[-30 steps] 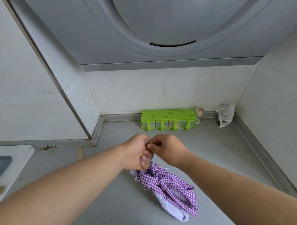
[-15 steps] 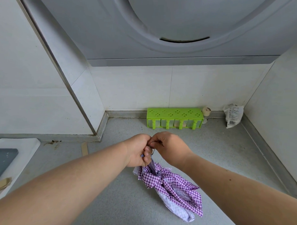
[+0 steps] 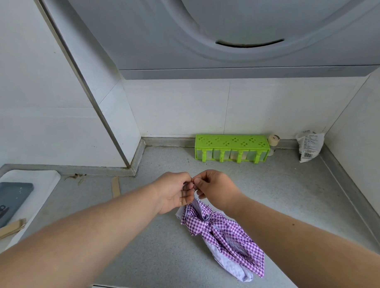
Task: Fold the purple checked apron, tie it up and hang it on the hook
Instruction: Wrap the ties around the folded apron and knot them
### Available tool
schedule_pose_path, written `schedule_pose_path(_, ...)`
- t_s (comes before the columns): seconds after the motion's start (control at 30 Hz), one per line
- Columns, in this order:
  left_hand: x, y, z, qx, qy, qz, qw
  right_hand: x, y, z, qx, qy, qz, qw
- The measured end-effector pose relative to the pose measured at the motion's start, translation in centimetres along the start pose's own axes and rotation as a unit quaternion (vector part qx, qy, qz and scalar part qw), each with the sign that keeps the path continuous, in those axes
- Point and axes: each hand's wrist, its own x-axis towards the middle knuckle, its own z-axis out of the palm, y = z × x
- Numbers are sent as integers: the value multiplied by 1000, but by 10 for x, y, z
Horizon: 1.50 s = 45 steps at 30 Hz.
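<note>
The purple checked apron point(image 3: 224, 235) is bundled into a knotted roll and hangs from my hands, its lower end near the grey counter point(image 3: 272, 184). My left hand point(image 3: 175, 191) and my right hand point(image 3: 214, 186) meet fingertip to fingertip above the bundle, both pinching its thin strap at the top. The strap itself is mostly hidden by my fingers. No hook is in view.
A green spice rack point(image 3: 231, 147) stands against the back wall, with a small jar point(image 3: 274, 141) and a white packet point(image 3: 311, 147) to its right. A white board carrying a grey tray point(image 3: 10, 199) lies at the left. A range hood point(image 3: 234, 28) hangs overhead.
The view has shifted left and slightly up. My hands stay together on the strap, and the apron bundle has been lifted a little, keeping its shape.
</note>
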Motion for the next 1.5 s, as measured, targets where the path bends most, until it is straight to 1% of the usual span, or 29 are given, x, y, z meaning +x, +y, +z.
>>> schedule_pose_path(0.23,7,-10,-35,50,-8,8,999,14,0,22,-40,-19,14,999)
schedule_pose_path(0.43,15,-20,-68,97,-9,18,995,27,-1,45,-74,-54,14,996)
schedule_pose_path(0.5,17,-24,-77,111,-2,24,994,31,0,53,-77,-68,21,995)
schedule_pose_path(0.63,26,-35,-93,121,40,38,991,39,3,72,-76,-87,28,993)
schedule_pose_path(0.7,30,-40,-99,121,61,39,990,41,5,80,-112,-86,6,990)
schedule_pose_path(0.8,35,-47,-106,120,81,29,989,40,8,91,-214,-86,-46,972)
schedule_pose_path(0.93,39,-52,-114,124,79,23,989,43,10,101,-321,-69,-89,940)
schedule_pose_path(1.07,43,-55,-125,172,71,39,982,48,14,109,-370,-85,-117,918)
schedule_pose_path(1.17,46,-55,-133,260,59,76,961,53,17,114,-366,-104,-90,920)
schedule_pose_path(1.23,47,-55,-136,354,56,115,926,56,16,114,-349,-113,-62,928)
schedule_pose_path(1.3,49,-56,-139,417,49,144,896,58,14,112,-326,-116,-28,938)
schedule_pose_path(1.43,55,-59,-142,443,16,156,883,59,16,111,-257,-116,2,959)
schedule_pose_path(1.5,57,-60,-141,441,0,150,885,58,18,111,-200,-114,8,973)
